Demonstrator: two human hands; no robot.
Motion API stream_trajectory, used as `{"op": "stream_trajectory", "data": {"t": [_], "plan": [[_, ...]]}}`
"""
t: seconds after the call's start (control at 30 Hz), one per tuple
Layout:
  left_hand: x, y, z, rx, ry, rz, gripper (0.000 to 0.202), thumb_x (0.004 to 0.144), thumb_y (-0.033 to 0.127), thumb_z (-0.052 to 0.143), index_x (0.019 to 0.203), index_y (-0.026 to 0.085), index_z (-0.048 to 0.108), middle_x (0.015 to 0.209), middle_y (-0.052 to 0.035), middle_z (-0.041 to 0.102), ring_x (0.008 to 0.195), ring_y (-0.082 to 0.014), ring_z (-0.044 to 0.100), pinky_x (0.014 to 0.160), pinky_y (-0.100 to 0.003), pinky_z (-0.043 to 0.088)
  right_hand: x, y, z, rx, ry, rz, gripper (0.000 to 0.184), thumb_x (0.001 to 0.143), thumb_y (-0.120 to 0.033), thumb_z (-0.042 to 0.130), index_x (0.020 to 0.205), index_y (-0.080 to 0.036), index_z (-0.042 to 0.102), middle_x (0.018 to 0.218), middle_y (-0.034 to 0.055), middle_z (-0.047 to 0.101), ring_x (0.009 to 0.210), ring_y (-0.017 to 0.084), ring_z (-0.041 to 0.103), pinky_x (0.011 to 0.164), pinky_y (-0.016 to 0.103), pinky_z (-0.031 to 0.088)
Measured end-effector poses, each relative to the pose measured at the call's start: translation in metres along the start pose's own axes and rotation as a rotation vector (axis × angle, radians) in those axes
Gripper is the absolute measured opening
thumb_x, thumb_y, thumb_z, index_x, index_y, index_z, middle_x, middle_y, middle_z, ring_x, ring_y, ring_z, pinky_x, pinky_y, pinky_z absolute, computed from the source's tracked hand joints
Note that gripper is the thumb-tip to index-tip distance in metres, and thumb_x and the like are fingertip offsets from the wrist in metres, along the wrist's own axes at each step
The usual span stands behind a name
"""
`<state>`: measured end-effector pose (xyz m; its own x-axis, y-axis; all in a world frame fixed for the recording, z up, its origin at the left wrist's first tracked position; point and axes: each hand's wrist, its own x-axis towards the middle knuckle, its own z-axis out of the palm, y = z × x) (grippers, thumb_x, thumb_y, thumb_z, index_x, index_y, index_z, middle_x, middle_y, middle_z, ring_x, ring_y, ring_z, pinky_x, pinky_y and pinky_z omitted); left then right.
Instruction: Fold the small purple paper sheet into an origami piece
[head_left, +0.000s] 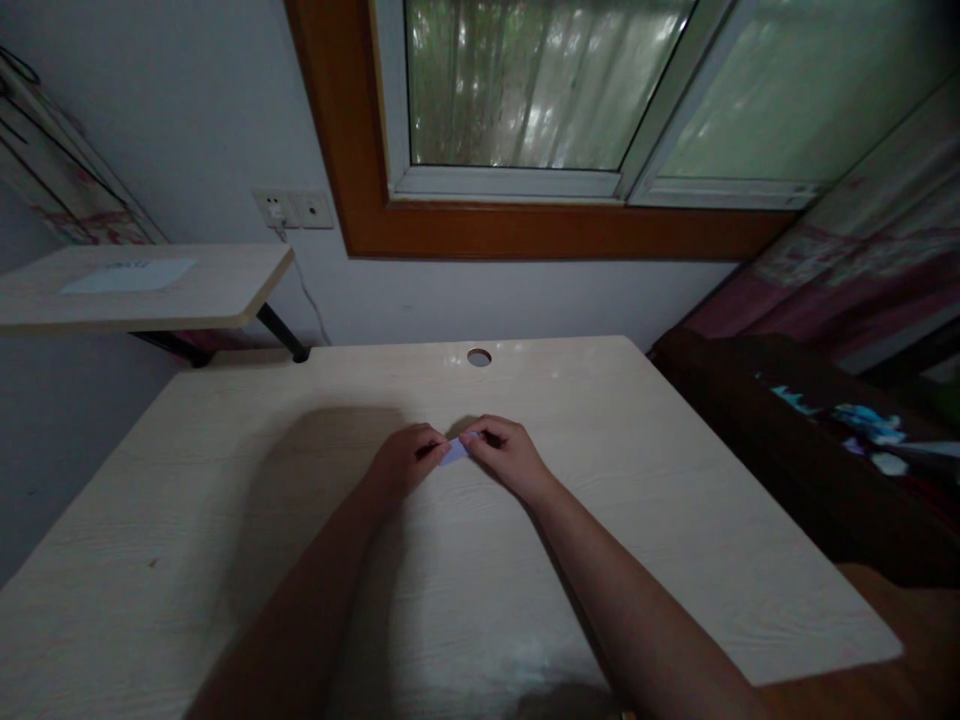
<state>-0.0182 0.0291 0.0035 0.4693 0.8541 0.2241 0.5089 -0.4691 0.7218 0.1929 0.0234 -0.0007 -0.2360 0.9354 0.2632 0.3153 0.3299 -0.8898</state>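
Note:
Between my two hands is a small piece of purple paper (454,453), low over the middle of the pale wooden desk (480,600). My left hand (406,459) pinches its left end with thumb and fingers. At the other end, my right hand (507,450) grips the paper between thumb and forefinger. Fingertips cover both ends, so only the middle strip shows. Whether the paper touches the desk I cannot tell.
A raised shelf (225,290) on black legs stands at the back left, with a white sheet (129,276) on it. A round cable hole (479,357) pierces the desk's back edge. Behind are a wall socket (292,210) and window. A dark brown bed or sofa (750,430) lies right.

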Motion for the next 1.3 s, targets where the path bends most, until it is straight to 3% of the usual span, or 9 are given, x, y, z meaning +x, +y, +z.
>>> {"op": "stream_trajectory", "data": {"t": [0.23,0.53,0.67,0.87,1.07,1.2,1.3], "plan": [[-0.002,0.002,-0.006,-0.047,0.011,-0.060,0.020,0.088,0.030,0.055,0.080,0.018,0.068,0.077,-0.0017,0.067,0.072,-0.0138,0.060,0.069,-0.025,0.043,0.000,-0.011,-0.003,0.023,0.049,0.003,0.018,0.085,-0.032,0.063,0.080,-0.019,0.074,0.075,0.0029,0.067,0.070,0.016,0.058,0.065,0.027,0.042],[-0.002,0.001,-0.007,-0.084,0.086,-0.131,0.023,0.086,0.034,0.054,0.075,0.018,0.067,0.070,-0.0011,0.066,0.068,-0.0148,0.058,0.065,-0.026,0.042,0.002,0.002,0.000,0.193,0.156,0.146,0.021,0.081,-0.038,0.065,0.079,-0.018,0.073,0.075,0.0028,0.069,0.072,0.018,0.060,0.070,0.029,0.046],[-0.002,0.001,-0.008,-0.162,0.126,-0.171,0.024,0.084,0.034,0.055,0.073,0.017,0.067,0.066,0.0000,0.063,0.065,-0.0140,0.056,0.063,-0.025,0.042,0.003,0.003,0.001,0.218,0.133,0.134,0.024,0.084,-0.041,0.062,0.082,-0.019,0.071,0.080,0.0037,0.070,0.076,0.018,0.061,0.074,0.030,0.048],[-0.003,0.001,-0.008,-0.238,0.140,-0.202,0.022,0.084,0.032,0.057,0.072,0.017,0.068,0.066,0.0010,0.064,0.064,-0.0130,0.057,0.062,-0.023,0.043,0.002,-0.004,0.002,0.090,-0.001,0.053,0.023,0.085,-0.041,0.063,0.087,-0.020,0.073,0.082,0.0031,0.069,0.075,0.017,0.059,0.072,0.028,0.045],[-0.002,-0.002,-0.006,-0.261,0.142,-0.212,0.023,0.084,0.035,0.057,0.076,0.017,0.069,0.070,-0.0007,0.067,0.068,-0.0149,0.061,0.066,-0.025,0.046,0.005,0.005,0.004,0.163,0.051,0.106,0.025,0.084,-0.043,0.064,0.081,-0.019,0.071,0.077,0.0023,0.067,0.072,0.017,0.059,0.069,0.028,0.046],[-0.002,-0.005,-0.008,-0.315,0.199,-0.240,0.023,0.085,0.034,0.056,0.075,0.017,0.067,0.072,-0.0020,0.068,0.070,-0.0155,0.062,0.068,-0.025,0.047,0.007,0.010,0.005,0.276,0.100,0.167,0.026,0.081,-0.044,0.066,0.076,-0.019,0.069,0.074,0.0017,0.067,0.071,0.017,0.059,0.069,0.028,0.047],[-0.001,-0.008,-0.009,-0.303,0.309,-0.255,0.023,0.087,0.034,0.055,0.076,0.017,0.065,0.072,-0.0017,0.066,0.069,-0.0142,0.060,0.068,-0.025,0.047,0.008,0.009,0.004,0.340,0.136,0.216,0.027,0.081,-0.046,0.066,0.073,-0.019,0.066,0.069,0.0007,0.065,0.066,0.016,0.058,0.066,0.027,0.046]]}}
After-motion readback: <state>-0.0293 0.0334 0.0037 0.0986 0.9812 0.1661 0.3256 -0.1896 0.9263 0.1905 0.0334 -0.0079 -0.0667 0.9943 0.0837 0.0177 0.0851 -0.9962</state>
